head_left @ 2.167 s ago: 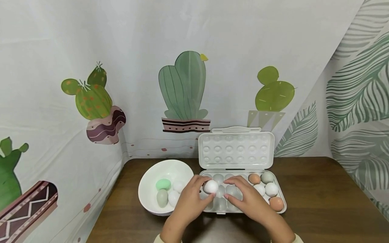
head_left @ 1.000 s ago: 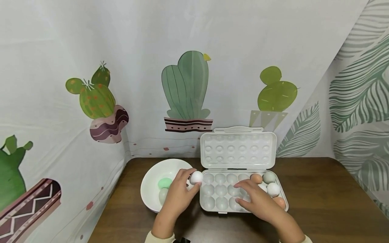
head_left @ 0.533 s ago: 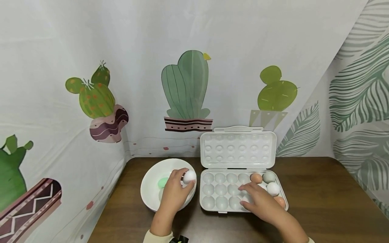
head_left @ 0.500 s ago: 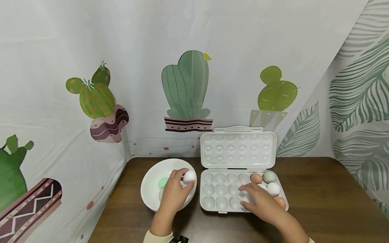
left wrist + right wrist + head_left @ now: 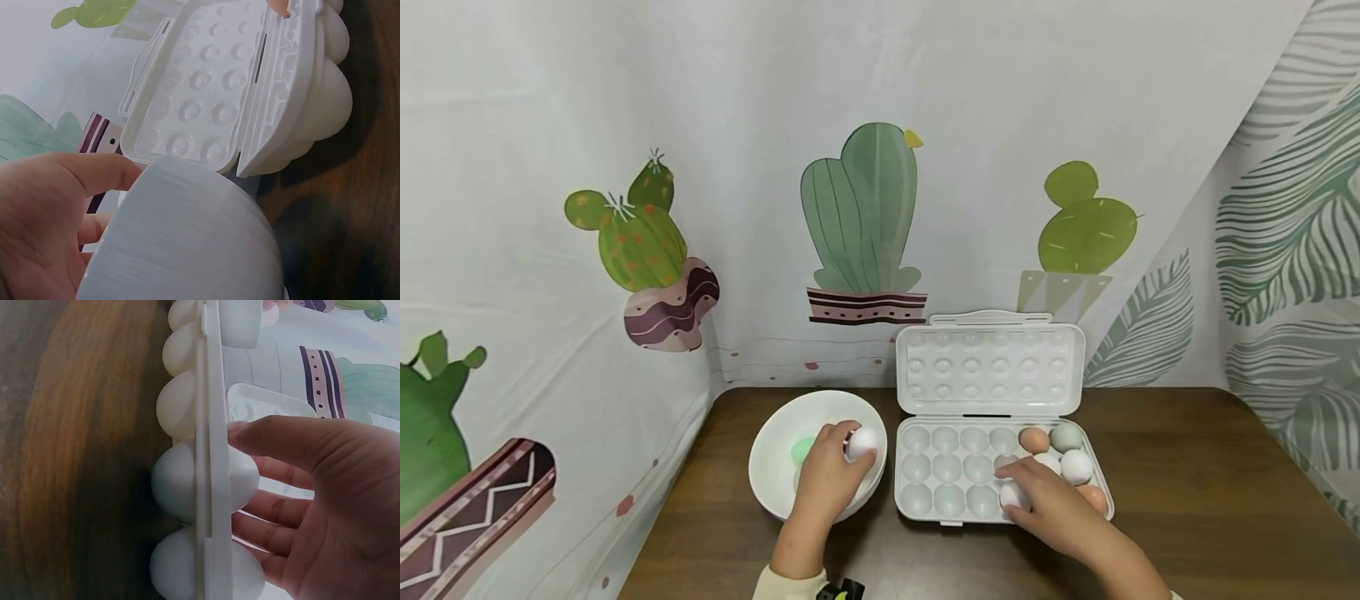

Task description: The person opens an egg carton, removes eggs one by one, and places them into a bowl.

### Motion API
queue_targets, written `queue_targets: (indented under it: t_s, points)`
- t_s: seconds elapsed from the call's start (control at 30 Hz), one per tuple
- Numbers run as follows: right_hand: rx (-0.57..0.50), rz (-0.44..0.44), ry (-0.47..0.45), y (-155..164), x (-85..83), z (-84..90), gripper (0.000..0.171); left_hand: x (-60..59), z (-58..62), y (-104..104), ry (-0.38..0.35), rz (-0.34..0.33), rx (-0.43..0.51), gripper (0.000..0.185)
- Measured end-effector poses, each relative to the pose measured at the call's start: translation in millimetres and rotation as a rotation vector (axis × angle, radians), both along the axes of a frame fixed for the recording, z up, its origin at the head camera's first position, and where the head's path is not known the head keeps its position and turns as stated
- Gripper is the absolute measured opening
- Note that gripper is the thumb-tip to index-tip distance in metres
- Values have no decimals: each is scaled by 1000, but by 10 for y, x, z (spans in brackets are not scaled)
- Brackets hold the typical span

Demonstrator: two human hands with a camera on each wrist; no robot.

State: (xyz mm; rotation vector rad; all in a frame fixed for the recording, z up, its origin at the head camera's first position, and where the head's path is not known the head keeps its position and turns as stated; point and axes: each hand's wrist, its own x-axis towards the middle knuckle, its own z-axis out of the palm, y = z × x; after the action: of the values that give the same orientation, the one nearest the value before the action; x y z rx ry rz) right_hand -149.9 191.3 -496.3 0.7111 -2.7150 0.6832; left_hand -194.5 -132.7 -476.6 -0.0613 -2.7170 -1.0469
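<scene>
In the head view my left hand [image 5: 831, 479] pinches a white egg [image 5: 862, 442] above the right side of a white bowl [image 5: 767, 450]. A mint-green egg [image 5: 802, 451] lies in the bowl, partly behind that hand. To the right stands an egg carton [image 5: 951, 518] with its lid [image 5: 988, 354] raised. My right hand [image 5: 1051, 504] has its thumb and fingers curled round another white egg [image 5: 1013, 497], seated in a front-row cup. The right wrist view shows this egg [image 5: 244, 480] between thumb and fingers. Other bowl contents are largely hidden by my left hand.
Several eggs fill cups at the carton's right end: brown [image 5: 1033, 440], grey-green [image 5: 1066, 437], white [image 5: 1077, 467] and a second brown egg [image 5: 1092, 498]. A cactus-print cloth [image 5: 730, 208] hangs behind the brown wooden table [image 5: 1195, 500].
My left hand has carried its white egg from over the carton's left end leftward to the bowl. My right hand has shifted right along the carton and closed round a white egg there.
</scene>
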Motion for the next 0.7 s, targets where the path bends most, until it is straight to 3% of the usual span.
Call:
queue_targets:
  t_s: [0.7]
  points:
    - [53,30,23,70,-13,-19,42,16,-3,4,-39,-15,-57,40]
